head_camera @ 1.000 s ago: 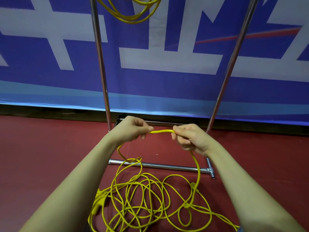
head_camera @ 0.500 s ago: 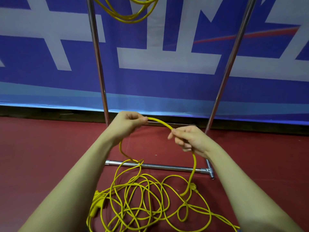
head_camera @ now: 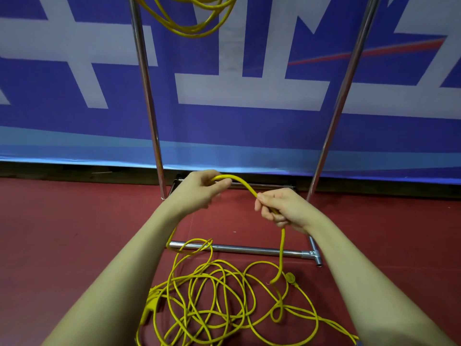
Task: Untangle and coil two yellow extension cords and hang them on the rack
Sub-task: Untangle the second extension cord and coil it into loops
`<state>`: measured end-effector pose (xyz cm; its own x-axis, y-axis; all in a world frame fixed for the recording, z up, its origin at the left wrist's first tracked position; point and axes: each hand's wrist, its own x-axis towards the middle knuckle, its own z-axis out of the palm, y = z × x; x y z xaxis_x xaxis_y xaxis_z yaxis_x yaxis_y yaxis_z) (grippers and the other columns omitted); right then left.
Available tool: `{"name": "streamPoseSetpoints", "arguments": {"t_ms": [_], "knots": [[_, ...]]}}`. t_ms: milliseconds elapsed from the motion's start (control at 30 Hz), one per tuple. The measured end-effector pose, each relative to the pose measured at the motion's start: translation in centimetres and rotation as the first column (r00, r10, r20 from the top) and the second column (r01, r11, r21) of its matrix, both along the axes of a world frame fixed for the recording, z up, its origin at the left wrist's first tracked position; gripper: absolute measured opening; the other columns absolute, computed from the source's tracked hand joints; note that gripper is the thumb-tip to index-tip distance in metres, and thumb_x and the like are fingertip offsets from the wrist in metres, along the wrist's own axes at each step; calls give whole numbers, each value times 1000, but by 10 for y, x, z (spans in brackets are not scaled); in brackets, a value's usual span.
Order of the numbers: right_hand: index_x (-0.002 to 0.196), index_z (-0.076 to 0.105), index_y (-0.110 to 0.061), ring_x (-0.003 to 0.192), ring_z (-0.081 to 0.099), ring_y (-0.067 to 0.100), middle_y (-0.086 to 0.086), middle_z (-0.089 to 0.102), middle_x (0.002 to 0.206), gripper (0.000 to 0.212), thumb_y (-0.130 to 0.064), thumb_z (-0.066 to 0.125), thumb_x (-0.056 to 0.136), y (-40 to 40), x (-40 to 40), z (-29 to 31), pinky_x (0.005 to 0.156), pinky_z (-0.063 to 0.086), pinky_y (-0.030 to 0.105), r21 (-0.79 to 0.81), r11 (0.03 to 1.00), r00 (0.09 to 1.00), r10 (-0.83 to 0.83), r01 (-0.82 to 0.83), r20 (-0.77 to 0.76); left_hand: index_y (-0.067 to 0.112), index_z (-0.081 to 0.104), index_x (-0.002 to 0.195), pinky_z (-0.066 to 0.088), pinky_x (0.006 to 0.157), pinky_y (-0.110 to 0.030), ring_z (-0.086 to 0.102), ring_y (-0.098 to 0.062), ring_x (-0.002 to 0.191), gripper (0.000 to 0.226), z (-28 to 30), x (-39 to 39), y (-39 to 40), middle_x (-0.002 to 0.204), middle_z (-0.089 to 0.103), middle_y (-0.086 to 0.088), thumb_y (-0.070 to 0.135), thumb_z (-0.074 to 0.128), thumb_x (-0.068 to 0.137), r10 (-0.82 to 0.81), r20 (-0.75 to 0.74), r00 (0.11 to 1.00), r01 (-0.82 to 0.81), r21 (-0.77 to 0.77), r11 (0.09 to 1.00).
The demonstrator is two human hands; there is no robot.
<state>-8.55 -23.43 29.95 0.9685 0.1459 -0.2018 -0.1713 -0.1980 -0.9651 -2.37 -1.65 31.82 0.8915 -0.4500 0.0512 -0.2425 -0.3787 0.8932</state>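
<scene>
Since a second ago, you are spreading your hands apart: the left hand (head_camera: pixel 199 189) is sitting higher and the right hand (head_camera: pixel 282 211) lower, so the stretch of cord (head_camera: pixel 243 186) between them is now arching rather than lying level.

Your left hand is pinching the cord between thumb and curled fingers; your right hand is closing round it further along, fingers wrapped. From the right hand the cord is dropping straight down to the tangled pile (head_camera: pixel 224 303) on the red floor (head_camera: pixel 62 233), where a plug (head_camera: pixel 290 279) is lying beside the loops.

One coiled cord (head_camera: pixel 192 23) is already hanging from the rack (head_camera: pixel 147 96) at the top, so roughly half the job appears done. This second cord is judged barely started: no finished loops are showing in either hand.

Both forearms are reaching forward at about the same height, wrists bent inward.
</scene>
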Motion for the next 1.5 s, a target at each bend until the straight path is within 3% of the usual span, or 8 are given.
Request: {"name": "streamPoseSetpoints", "arguments": {"t_ms": [267,467,600,700,933,1233,1400,1500], "knots": [[76,57,-3,31,22,2,1,46,46,33,-21,42,99,-4,-2,10,36,18,12,118,990,997,77,-75,-7,13,72,97,23,47,-21,29,-11,49,39,10,-7,6,62,38,-4,44,51,90,-189,-149,971,158,-199,967],[76,58,-2,30,21,0,0,47,44,31,-26,46,92,-2,-2,12,36,13,13,201,975,995,96,-99,24,10,76,95,21,44,-20,26,-13,45,26,1,-1,11,52,37,-1,31,60,93,-96,-268,959,101,6,995],[77,59,-2,30,22,0,0,47,44,32,-32,50,86,0,-2,12,36,14,13,184,978,995,100,-102,24,24,75,65,36,48,-23,42,-12,47,36,-3,-2,6,69,61,-17,27,58,96,-112,-235,966,135,87,987],[77,58,-2,29,22,0,-1,46,43,31,-27,48,90,0,-1,13,35,14,12,214,974,998,67,-69,15,21,74,75,46,55,-24,50,-13,57,29,-3,-3,3,79,68,-11,23,56,97,-129,-195,972,132,1,991],[89,62,-5,32,25,2,1,50,55,19,-21,52,91,7,1,6,37,18,15,195,979,998,59,-61,15,16,71,78,26,46,-18,33,-5,47,18,-2,-6,-13,51,42,11,24,62,93,-2,-66,998,-11,-196,980],[79,60,-11,42,45,4,3,60,62,10,-10,68,85,-21,3,-12,40,30,14,-7,913,899,-400,408,176,14,71,71,20,39,-17,26,-6,43,23,-12,11,-2,50,34,5,23,65,91,305,-182,935,-348,-307,886],[76,62,-9,42,40,3,-2,53,56,17,-10,59,92,-18,7,-7,42,30,13,91,865,805,-495,494,327,11,65,71,30,44,-16,39,-11,50,23,-6,8,2,57,49,0,15,61,93,153,-213,965,-189,-159,969],[72,58,-10,43,34,6,-6,46,50,26,-11,51,97,-15,8,-3,42,26,16,146,909,871,-416,390,264,11,70,84,37,49,-18,44,-13,53,19,1,2,3,66,56,-4,6,55,95,44,-196,980,-83,-197,977]]}}
